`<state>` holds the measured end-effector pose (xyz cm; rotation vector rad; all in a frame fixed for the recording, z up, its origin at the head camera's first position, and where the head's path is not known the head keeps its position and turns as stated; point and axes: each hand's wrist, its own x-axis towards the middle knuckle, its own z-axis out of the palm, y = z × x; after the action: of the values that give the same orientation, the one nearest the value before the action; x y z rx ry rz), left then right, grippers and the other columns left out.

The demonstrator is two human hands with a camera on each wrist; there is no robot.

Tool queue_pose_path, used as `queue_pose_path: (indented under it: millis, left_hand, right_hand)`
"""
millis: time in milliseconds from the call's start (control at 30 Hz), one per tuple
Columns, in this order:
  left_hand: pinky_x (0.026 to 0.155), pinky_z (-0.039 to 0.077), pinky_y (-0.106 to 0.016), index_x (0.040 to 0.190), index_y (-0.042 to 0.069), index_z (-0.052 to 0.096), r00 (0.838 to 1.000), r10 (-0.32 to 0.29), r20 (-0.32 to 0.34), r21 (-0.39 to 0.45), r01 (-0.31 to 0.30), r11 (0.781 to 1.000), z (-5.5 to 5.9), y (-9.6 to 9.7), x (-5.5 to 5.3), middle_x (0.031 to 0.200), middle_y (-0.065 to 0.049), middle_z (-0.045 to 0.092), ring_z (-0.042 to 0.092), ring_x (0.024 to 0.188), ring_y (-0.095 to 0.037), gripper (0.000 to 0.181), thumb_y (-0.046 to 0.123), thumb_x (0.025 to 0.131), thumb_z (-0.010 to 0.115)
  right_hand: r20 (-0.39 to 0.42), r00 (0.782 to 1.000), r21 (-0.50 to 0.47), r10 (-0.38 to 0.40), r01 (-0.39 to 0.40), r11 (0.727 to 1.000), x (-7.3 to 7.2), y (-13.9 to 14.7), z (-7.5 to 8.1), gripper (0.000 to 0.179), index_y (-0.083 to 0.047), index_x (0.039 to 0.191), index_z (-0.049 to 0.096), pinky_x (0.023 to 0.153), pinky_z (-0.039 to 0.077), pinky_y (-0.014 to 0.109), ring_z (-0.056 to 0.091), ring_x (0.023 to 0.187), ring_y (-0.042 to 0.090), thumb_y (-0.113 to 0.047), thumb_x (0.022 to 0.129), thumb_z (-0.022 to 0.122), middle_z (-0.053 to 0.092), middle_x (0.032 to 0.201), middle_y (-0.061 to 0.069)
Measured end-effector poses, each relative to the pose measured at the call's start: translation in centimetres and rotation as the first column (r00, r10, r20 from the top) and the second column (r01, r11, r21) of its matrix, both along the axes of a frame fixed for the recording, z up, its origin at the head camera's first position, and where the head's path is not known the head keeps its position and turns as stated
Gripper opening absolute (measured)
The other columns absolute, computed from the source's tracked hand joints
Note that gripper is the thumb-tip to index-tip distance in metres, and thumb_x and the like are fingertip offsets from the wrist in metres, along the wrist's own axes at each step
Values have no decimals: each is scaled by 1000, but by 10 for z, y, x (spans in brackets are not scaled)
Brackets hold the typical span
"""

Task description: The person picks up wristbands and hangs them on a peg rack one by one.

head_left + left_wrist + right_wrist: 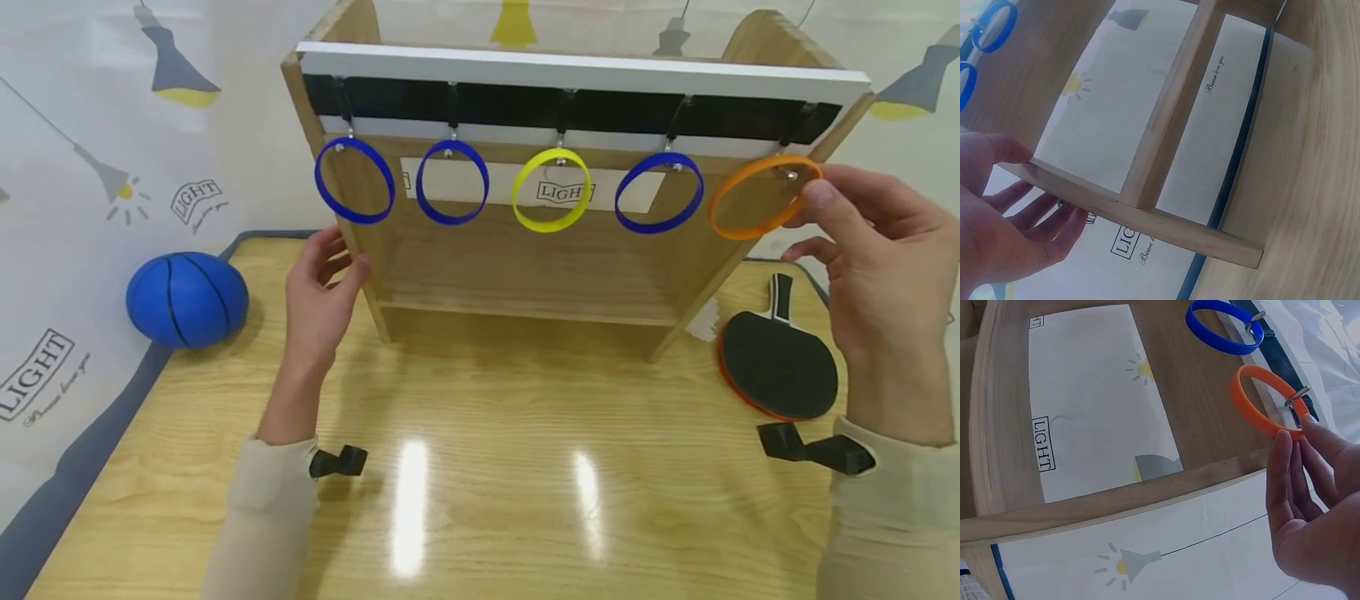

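Note:
A wooden rack (525, 267) stands on the table, with a row of hooks under its white-and-black top bar (585, 67). Silicone wristbands hang there: three blue ones, such as the leftmost blue wristband (367, 221), plus a yellow wristband (551, 227) between the second and third. At the right end is an orange wristband (1249, 411), on its metal hook. My right hand (885, 242) pinches this orange band between thumb and fingers. My left hand (318, 300) grips the rack's left side panel (1172, 228), thumb on one face and fingers on the other.
Left of the rack sits a blue ball (187, 300) with dark seams. A black-and-red table tennis paddle (780, 367) lies on the right. A white shuttlecock (971, 586) shows beside the rack in the right wrist view. Printed sheeting (75, 250) rises behind the table.

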<state>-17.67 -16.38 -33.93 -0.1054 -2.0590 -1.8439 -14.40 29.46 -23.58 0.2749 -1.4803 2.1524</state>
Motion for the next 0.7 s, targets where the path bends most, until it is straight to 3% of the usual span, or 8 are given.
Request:
queue_pose_path:
  millis: [333, 533, 633, 700]
  left_hand:
    - [88, 49, -33, 132, 14, 59, 1000, -13, -2, -17, 13, 1000, 0, -5, -3, 128, -7, 58, 57, 113, -23, 41, 21, 92, 69]
    - [90, 47, -31, 136, 17, 55, 998, -70, -2, -89, 69, 994, 7, -19, 0, 133, -5, 56, 55, 118, -23, 46, 23, 93, 69]
    - [90, 47, -30, 138, 15, 53, 995, -95, -35, -135, 89, 987, 19, -24, 8, 134, -7, 56, 55, 120, -24, 46, 19, 94, 67]
    - [90, 47, -28, 138, 12, 53, 991, -110, -71, -169, 97, 981, 32, -27, 18, 134, -9, 56, 54, 122, -27, 45, 14, 95, 64]
  right_hand:
    - [21, 999, 99, -45, 43, 994, 1, 1, -4, 38, 21, 112, 60, 48, 52, 25, 62, 70, 27, 4, 82, 74, 67, 103, 23]
    - [61, 993, 182, -101, 88, 979, 12, -1, -6, 39, 16, 116, 62, 49, 52, 24, 63, 71, 26, -10, 88, 72, 63, 114, 23]
    - [86, 980, 293, -180, 148, 945, 22, 2, -8, 38, 10, 118, 64, 50, 52, 22, 63, 74, 24, -17, 91, 70, 65, 112, 21]
    - [77, 960, 468, -271, 205, 860, 29, 4, -11, 34, 4, 119, 66, 53, 51, 19, 64, 75, 19, -19, 94, 66, 67, 111, 15]
